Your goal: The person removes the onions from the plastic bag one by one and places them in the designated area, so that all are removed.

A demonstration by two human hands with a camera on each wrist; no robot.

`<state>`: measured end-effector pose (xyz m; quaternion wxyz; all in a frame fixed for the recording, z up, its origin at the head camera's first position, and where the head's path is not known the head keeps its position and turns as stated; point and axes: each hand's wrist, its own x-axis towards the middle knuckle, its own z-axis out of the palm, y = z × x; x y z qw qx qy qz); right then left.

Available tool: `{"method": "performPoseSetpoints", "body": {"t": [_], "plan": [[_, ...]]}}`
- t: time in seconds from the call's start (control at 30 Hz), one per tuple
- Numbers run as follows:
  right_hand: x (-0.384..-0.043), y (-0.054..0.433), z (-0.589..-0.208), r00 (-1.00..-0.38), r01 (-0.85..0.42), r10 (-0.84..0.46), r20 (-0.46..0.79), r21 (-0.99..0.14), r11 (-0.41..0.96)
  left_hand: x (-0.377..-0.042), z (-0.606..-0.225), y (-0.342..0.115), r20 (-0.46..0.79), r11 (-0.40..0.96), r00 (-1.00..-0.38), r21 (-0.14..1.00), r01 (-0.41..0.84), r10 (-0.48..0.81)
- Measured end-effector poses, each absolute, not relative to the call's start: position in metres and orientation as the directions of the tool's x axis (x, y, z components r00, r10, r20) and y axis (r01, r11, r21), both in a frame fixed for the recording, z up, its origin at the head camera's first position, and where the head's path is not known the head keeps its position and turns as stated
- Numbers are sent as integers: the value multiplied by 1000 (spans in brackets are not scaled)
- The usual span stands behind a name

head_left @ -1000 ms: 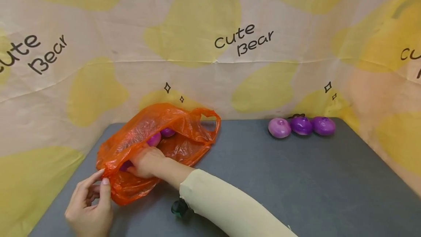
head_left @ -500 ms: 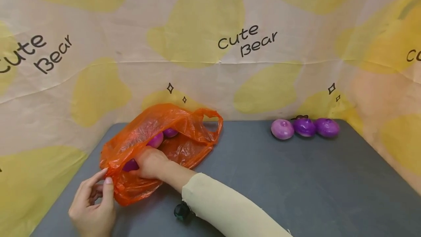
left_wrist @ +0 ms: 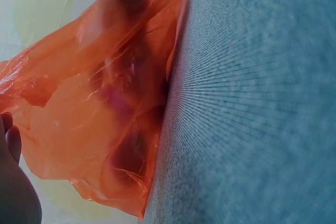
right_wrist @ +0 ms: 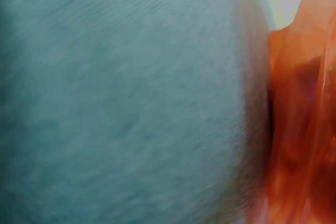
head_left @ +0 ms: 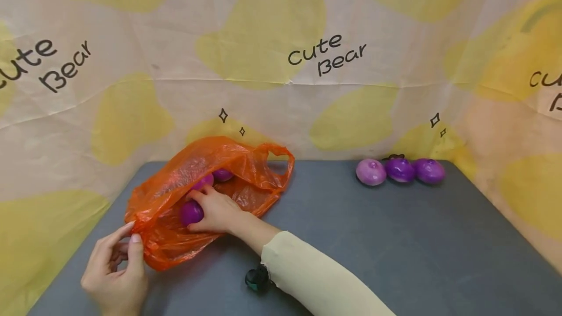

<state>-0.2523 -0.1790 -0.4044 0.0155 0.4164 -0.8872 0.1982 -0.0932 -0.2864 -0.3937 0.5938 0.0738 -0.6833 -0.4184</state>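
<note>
An orange plastic bag lies on its side on the table, its mouth toward the front right. My left hand pinches the bag's near left rim between thumb and fingers. At the bag's mouth, my right hand holds a dark purple onion between thumb and fingers. Deeper in the bag sit a pinkish-purple onion and another purple onion, both partly hidden. In the left wrist view the bag stands beside my left hand. The right wrist view shows just the table and the bag.
Three onions stand in a row at the back right: a lighter one, a darker one and another purple one. The grey table ends at a printed cloth backdrop. A small dark object hangs at my right sleeve.
My right hand has drawn back to the right from deeper in the bag, bringing the dark purple onion into fuller view. The left hand keeps its pinch on the rim.
</note>
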Motion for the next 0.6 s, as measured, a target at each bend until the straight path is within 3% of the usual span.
{"method": "performPoseSetpoints", "body": {"t": [0.33, 0.6], "plan": [[-251, -151, -407, -714, -670, -659, 237, -505, 545, -93, -396, -290, 713, 628, -295, 701, 338, -637], [-243, -108, -391, -728, -640, -596, 337, -645, 418, -95, -394, -295, 686, 603, -240, 723, 337, -687]]}}
